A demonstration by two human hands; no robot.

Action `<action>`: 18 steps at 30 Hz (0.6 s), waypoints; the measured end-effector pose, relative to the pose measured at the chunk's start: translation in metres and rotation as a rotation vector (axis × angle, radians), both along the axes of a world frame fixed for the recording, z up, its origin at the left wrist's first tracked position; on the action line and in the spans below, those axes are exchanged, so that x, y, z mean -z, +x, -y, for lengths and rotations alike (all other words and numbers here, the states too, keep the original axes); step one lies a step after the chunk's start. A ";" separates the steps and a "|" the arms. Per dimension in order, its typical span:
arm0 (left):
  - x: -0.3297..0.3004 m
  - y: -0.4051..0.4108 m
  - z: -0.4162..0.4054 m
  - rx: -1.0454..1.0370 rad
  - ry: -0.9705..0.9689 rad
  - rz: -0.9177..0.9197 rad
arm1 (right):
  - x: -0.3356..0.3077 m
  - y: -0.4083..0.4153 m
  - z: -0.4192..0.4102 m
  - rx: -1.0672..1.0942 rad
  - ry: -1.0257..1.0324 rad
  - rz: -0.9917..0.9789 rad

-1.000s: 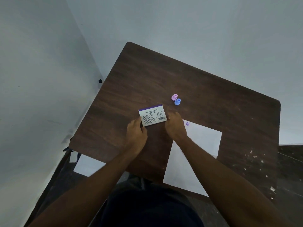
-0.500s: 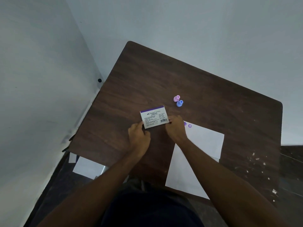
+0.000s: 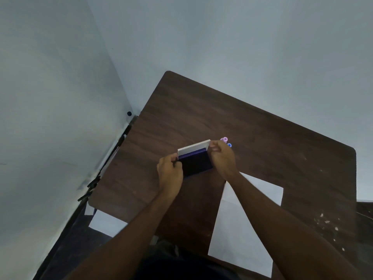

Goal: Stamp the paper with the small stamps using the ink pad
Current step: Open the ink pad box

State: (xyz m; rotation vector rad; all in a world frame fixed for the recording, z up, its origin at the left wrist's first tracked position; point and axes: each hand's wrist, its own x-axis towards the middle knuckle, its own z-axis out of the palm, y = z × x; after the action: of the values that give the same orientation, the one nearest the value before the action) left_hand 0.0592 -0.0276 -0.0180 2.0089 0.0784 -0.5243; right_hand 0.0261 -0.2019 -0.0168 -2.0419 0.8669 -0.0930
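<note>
On the dark wooden desk (image 3: 252,126), the left hand (image 3: 170,173) grips the dark purple rectangular ink pad (image 3: 196,163) while the right hand (image 3: 223,156) pinches its raised white lid (image 3: 192,148), two small stamps (image 3: 226,141) just beyond.

Dark wooden table (image 3: 252,126) — pale, perhaps bluish walls (image 3: 222,37)

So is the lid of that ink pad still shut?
No, the ink pad has its white lid raised, pinched by the right hand, baring the dark pad.

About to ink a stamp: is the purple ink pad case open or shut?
Open. The purple ink pad case has its white lid raised, baring the dark pad; left hand and right hand hold it.
</note>
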 end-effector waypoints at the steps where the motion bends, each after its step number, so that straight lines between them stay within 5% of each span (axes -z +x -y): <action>1: 0.000 0.004 0.001 -0.003 -0.013 -0.019 | -0.001 0.005 0.002 -0.042 0.060 -0.005; 7: 0.004 0.025 0.008 0.054 -0.195 -0.196 | 0.014 0.026 0.005 -0.152 0.309 -0.061; 18: 0.014 0.029 0.014 0.127 0.055 -0.059 | 0.022 0.033 0.009 -0.128 0.075 -0.167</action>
State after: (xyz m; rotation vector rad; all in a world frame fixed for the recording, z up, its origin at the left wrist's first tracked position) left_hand 0.0882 -0.0416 -0.0317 2.0618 0.0013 -0.6684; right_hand 0.0591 -0.2111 -0.0389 -2.0494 0.8256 0.1805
